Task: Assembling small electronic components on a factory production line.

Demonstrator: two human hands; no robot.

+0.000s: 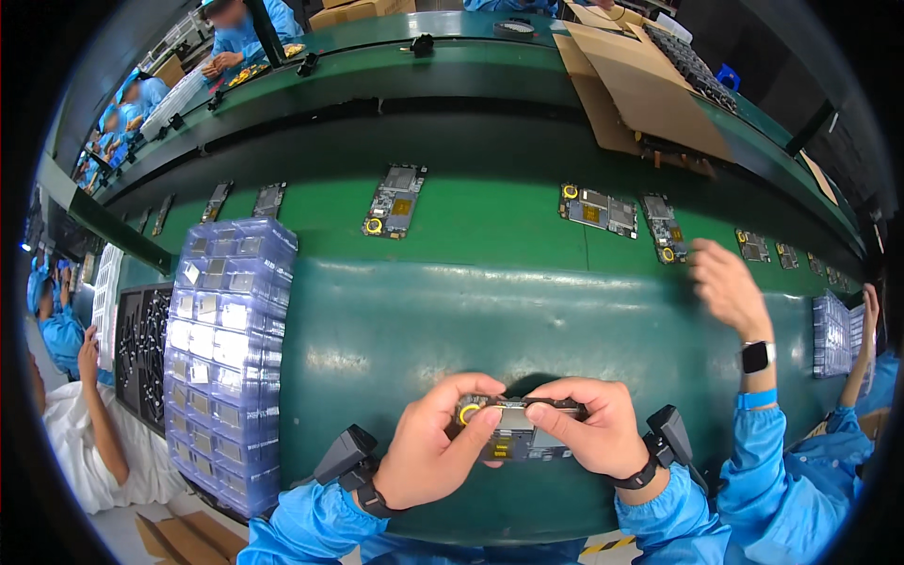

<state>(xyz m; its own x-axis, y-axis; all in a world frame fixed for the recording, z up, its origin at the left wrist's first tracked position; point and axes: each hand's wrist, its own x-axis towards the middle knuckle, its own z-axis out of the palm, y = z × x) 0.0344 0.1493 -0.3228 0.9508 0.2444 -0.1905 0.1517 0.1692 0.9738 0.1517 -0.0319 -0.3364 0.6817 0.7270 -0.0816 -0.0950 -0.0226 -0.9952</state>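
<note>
Head view: we pinch a small grey rectangular circuit board with a yellow ring [513, 428] between both hands, left hand [435, 443] and right hand [589, 438] closed on its ends, just above the near edge of the green conveyor belt [471, 301]. Left of the board: stacked blue plastic trays [226, 358]. Right of it: a co-worker's hand [727, 287]. Belt directly beyond the board is bare.

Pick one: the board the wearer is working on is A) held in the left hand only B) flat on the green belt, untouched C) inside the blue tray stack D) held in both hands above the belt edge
D: the left hand and right hand both grip the circuit board between them, in front of the green belt.
</note>
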